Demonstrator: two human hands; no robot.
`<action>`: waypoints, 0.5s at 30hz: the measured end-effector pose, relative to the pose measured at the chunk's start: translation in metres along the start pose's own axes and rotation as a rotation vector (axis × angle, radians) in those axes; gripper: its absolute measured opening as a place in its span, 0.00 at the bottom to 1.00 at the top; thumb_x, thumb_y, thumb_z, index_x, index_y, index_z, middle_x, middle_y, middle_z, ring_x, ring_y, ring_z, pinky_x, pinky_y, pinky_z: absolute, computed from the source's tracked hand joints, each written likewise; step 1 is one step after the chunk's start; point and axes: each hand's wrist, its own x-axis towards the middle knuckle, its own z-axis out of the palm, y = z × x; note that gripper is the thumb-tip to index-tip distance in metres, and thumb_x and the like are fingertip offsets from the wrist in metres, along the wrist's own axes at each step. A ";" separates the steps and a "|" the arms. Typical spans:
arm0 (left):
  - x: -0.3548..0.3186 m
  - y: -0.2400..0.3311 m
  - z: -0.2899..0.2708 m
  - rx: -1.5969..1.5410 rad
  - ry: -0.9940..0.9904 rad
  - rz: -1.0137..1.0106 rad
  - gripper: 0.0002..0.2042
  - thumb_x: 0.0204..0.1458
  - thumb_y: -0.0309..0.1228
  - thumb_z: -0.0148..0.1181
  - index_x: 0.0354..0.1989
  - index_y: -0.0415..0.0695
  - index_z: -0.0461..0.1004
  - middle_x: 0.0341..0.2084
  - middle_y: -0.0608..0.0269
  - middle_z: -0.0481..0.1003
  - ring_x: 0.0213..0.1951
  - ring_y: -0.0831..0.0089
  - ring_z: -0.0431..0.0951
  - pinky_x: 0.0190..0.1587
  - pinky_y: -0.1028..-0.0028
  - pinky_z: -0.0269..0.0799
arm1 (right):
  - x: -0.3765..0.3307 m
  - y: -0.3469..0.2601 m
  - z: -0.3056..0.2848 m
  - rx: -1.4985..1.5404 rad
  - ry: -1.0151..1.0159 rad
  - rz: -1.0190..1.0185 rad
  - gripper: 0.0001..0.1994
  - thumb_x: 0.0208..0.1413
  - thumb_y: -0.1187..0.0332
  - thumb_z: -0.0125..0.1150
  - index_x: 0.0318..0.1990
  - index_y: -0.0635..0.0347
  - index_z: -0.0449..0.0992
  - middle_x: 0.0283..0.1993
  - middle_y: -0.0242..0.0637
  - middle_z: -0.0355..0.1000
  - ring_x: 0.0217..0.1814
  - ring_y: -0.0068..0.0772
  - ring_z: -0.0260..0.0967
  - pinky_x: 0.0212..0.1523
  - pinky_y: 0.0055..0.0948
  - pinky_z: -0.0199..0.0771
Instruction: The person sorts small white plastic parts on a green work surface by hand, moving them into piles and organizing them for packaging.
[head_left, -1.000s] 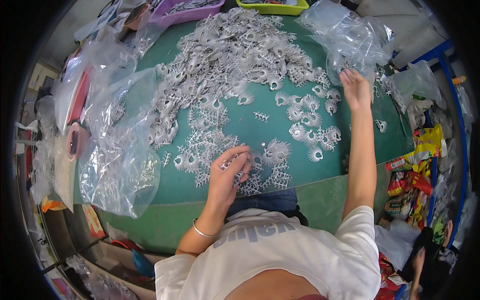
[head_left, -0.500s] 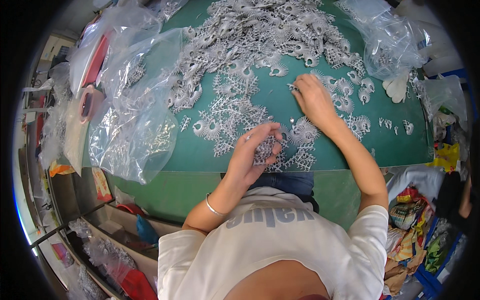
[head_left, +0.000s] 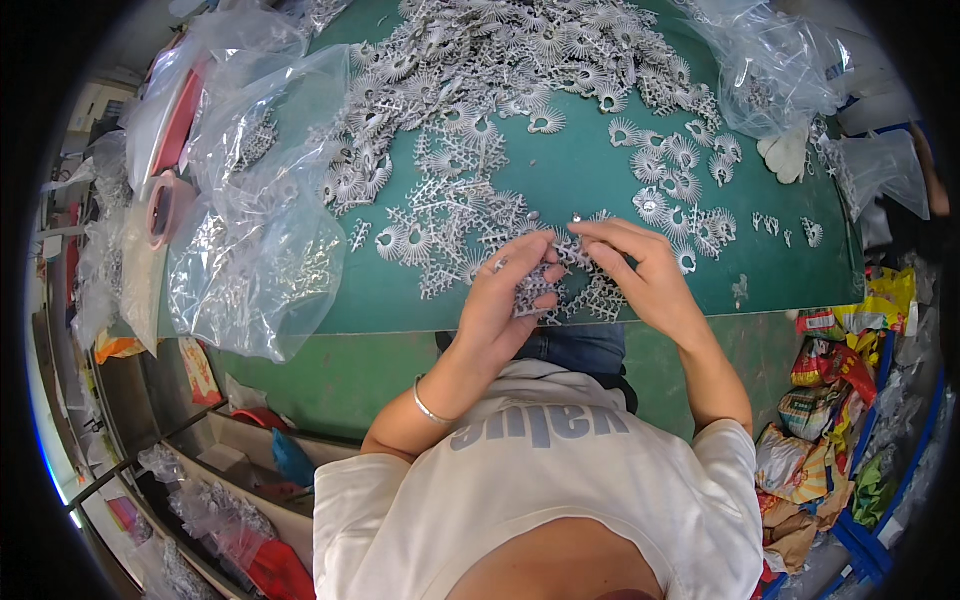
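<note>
I see the right hand (head_left: 645, 270), grip unclear, has joined the left hand (head_left: 492, 298), curled around grey, branching, metallic pieces (head_left: 529, 290): two-handed work now.

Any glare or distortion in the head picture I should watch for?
Head view: glare streaks the clear plastic bag at left; the fisheye picture's corners fall to black; grey pieces in the left hand run together, too fine to separate.

From my seat far off, I watch the left hand (head_left: 500, 300) cup small grey pieces (head_left: 533, 289), the right hand (head_left: 650, 280) close beside it, a large pile (head_left: 530, 50) beyond on the green tabletop (head_left: 785, 280).
</note>
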 end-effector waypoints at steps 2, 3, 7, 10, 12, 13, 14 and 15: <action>-0.002 0.000 0.002 -0.006 0.001 0.042 0.08 0.54 0.30 0.53 0.40 0.41 0.69 0.28 0.66 0.68 0.29 0.79 0.67 0.21 0.82 0.59 | -0.003 0.000 0.000 0.160 -0.003 0.131 0.08 0.54 0.74 0.53 0.39 0.66 0.74 0.29 0.36 0.72 0.32 0.23 0.67 0.34 0.19 0.66; -0.002 -0.002 0.004 -0.020 0.012 0.040 0.08 0.54 0.29 0.53 0.40 0.41 0.69 0.28 0.66 0.68 0.29 0.79 0.67 0.21 0.82 0.59 | -0.004 0.001 0.002 0.310 -0.002 0.195 0.08 0.54 0.75 0.52 0.40 0.66 0.74 0.30 0.35 0.72 0.33 0.22 0.67 0.34 0.19 0.66; 0.006 -0.009 0.012 -0.065 0.061 0.083 0.08 0.53 0.27 0.53 0.41 0.39 0.69 0.29 0.65 0.67 0.28 0.78 0.67 0.21 0.82 0.59 | 0.000 0.006 0.015 0.525 0.102 0.121 0.09 0.54 0.75 0.52 0.42 0.65 0.73 0.35 0.33 0.72 0.35 0.19 0.66 0.35 0.17 0.67; 0.001 -0.003 0.005 -0.060 0.026 0.137 0.09 0.53 0.26 0.52 0.41 0.39 0.69 0.29 0.65 0.67 0.28 0.77 0.67 0.20 0.82 0.59 | -0.001 0.003 0.001 -0.003 0.104 0.013 0.11 0.46 0.77 0.58 0.40 0.65 0.73 0.32 0.36 0.71 0.34 0.31 0.66 0.35 0.26 0.67; -0.007 0.004 0.001 -0.015 -0.002 0.130 0.10 0.52 0.25 0.52 0.42 0.38 0.68 0.30 0.63 0.68 0.28 0.77 0.67 0.19 0.83 0.58 | -0.010 0.008 -0.001 -0.365 0.080 -0.245 0.15 0.38 0.76 0.63 0.38 0.62 0.74 0.32 0.37 0.68 0.36 0.41 0.62 0.38 0.34 0.63; -0.011 0.006 0.001 0.013 0.000 0.112 0.10 0.52 0.25 0.52 0.43 0.38 0.68 0.30 0.63 0.68 0.27 0.77 0.67 0.18 0.83 0.57 | -0.012 0.010 0.002 -0.429 0.060 -0.259 0.15 0.38 0.76 0.63 0.38 0.62 0.74 0.33 0.36 0.67 0.37 0.40 0.62 0.39 0.34 0.62; -0.015 0.008 0.000 0.041 0.004 0.092 0.10 0.52 0.24 0.52 0.43 0.38 0.68 0.30 0.63 0.68 0.27 0.77 0.67 0.18 0.84 0.57 | -0.015 0.011 0.006 -0.491 0.040 -0.272 0.15 0.37 0.76 0.63 0.37 0.61 0.74 0.34 0.35 0.67 0.38 0.40 0.61 0.40 0.34 0.61; -0.019 0.008 -0.001 0.069 0.008 0.072 0.11 0.51 0.24 0.52 0.43 0.38 0.68 0.30 0.63 0.68 0.27 0.77 0.67 0.18 0.84 0.57 | -0.017 0.013 0.010 -0.553 0.019 -0.285 0.14 0.37 0.75 0.64 0.37 0.60 0.74 0.34 0.34 0.67 0.39 0.39 0.61 0.41 0.33 0.60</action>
